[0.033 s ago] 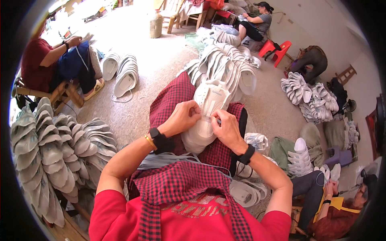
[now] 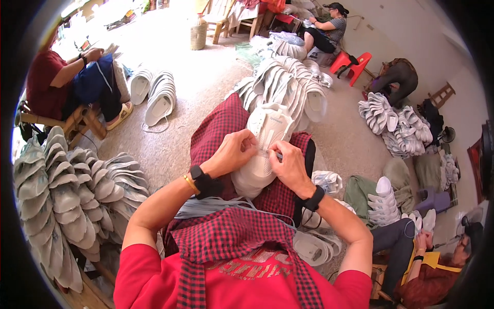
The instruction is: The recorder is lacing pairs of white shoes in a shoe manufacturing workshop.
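A white shoe upper (image 2: 267, 129) lies on my lap, its tongue end pointing away from me and its rounded toe toward me. My left hand (image 2: 236, 150) is at its left side, thumb and fingers pinched together near the eyelets. From the right, my right hand (image 2: 289, 162) pinches close to the lower eyelets, with a small dark bit showing at its fingers. What either pinch holds is too small to make out. Pale grey-blue shoelaces (image 2: 213, 207) lie in a bundle across my lap, below the toe, over the red-and-black checked apron (image 2: 218, 126).
Stacked shoe uppers (image 2: 67, 195) stand at my left, and more uppers (image 2: 285, 82) are piled beyond my knees. White shoes (image 2: 311, 247) lie by my right side. Several co-workers sit or bend around the room. A red stool (image 2: 351, 67) stands at the far right.
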### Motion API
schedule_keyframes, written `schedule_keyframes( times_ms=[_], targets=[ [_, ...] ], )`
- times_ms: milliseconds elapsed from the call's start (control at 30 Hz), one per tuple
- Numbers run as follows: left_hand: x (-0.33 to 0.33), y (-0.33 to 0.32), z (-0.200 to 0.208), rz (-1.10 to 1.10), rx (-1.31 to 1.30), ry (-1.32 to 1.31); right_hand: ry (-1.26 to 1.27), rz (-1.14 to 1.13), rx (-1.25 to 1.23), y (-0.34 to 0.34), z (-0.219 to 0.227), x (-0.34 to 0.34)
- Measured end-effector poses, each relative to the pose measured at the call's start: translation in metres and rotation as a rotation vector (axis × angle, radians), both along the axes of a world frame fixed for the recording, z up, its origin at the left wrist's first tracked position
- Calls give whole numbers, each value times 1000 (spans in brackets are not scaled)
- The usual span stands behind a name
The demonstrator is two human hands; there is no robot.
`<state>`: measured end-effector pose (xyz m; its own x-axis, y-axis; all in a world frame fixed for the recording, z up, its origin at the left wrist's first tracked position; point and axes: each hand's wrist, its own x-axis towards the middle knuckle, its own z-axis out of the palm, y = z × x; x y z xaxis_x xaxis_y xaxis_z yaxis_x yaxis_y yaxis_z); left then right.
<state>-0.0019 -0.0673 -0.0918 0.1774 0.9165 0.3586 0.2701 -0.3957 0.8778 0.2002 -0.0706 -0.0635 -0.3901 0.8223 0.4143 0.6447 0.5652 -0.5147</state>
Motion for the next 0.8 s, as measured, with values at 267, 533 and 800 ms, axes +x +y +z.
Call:
schedule_keyframes(
  times_ms=[267, 533, 800],
  targets=[
    [3, 9, 3, 52, 301, 348, -66, 58, 100, -2, 4, -3],
    [-33, 3, 27, 139, 167, 421, -44, -41, -147, -1, 19, 14],
    [-7, -5, 35, -16, 172, 338, -35, 17, -17, 9, 8, 1]
  ],
)
